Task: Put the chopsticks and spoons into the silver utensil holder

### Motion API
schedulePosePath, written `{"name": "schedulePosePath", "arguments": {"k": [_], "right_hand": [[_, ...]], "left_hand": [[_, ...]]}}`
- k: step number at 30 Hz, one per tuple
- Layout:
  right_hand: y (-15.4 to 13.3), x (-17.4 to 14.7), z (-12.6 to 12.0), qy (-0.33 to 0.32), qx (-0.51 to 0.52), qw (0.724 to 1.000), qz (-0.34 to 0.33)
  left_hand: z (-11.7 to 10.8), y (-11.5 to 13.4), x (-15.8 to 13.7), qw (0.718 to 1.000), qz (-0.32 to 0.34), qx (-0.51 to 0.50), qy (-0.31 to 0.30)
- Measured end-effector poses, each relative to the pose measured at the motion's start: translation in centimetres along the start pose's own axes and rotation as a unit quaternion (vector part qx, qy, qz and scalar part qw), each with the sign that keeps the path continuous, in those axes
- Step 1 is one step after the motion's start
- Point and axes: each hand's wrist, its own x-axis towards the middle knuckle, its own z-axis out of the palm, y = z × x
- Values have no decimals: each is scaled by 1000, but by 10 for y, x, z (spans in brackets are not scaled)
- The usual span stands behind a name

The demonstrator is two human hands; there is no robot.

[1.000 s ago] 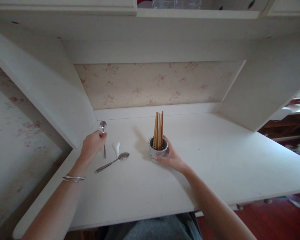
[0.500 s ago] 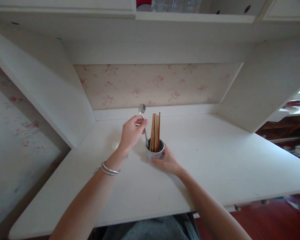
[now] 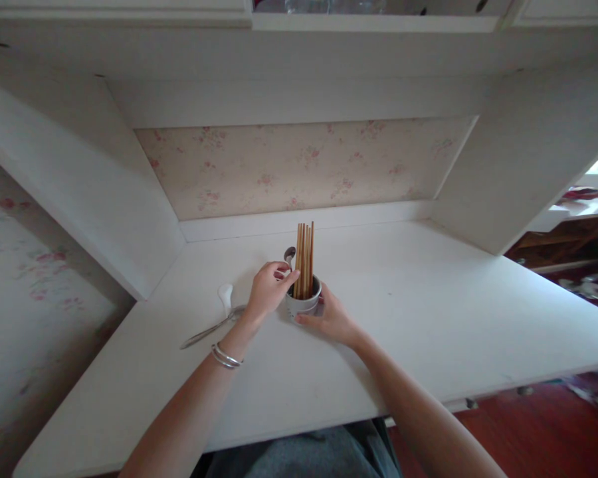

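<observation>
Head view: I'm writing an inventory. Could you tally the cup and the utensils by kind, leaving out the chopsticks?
Metal spoons: 2 (held spoon, lying spoon)
White spoon-shaped utensil: 1
Cup: 1
Total: 4

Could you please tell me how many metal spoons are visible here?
2. One metal spoon is in the left hand at the cup; the second spoon lies on the tabletop, partly covered by the left wrist. More could be hidden inside the cup.
</observation>
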Motion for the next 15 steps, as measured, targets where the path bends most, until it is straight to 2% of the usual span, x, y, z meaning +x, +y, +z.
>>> {"name": "schedulePosePath", "arguments": {"k": [4, 7, 9, 10, 12, 14, 15], "right_hand": [[-9, -1, -1, -23, 31, 999, 1], [-13, -3, -7, -65, 63, 996, 8], [-16, -5, -14, -46, 72, 996, 28], [-19, -6, -17, -14, 74, 997, 34], [-32, -8, -19, 99, 62, 993, 17], [-53, -9, -12, 221, 24, 974, -30], [-66, -8, -4, 253, -6, 966, -51]], "left_hand": [[-2, -3, -19, 984, -61, -154, -64], [-1, -5, -36, 953, -59, -253, -156], [4, -6, -44, 940, -48, -288, -179], [7, -6, -46, 938, -46, -297, -174], [15, -5, -48, 941, -46, -303, -147], [21, -4, -48, 941, -44, -310, -125], [23, -3, -49, 940, -41, -318, -120]]}}
